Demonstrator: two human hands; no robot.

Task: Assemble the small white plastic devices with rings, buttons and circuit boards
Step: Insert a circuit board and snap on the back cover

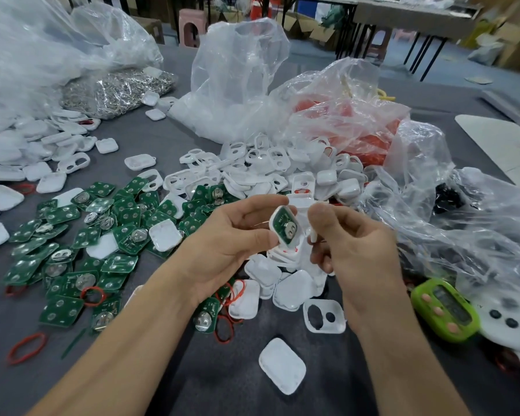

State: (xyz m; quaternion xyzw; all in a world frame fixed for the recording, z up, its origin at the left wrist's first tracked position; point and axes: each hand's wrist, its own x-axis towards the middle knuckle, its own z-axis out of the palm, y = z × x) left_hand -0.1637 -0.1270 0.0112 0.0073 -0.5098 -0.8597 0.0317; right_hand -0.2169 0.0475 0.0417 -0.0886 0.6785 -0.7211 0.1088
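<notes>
Head view: over the near grey tabletop [168,373], fingers of the left hand [237,244] clamp a small white plastic shell [273,220] holding a green circuit board [285,227]; fingers of the right hand [354,253] pinch a white plastic piece [312,237] right of it; misaligned pressing could tip the board out; that piece is mostly hidden, its kind unclear.

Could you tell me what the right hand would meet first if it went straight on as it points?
Probably the white shell with the green board, held by the left hand, close beside the thumb of the right hand; depth is unclear.
</notes>
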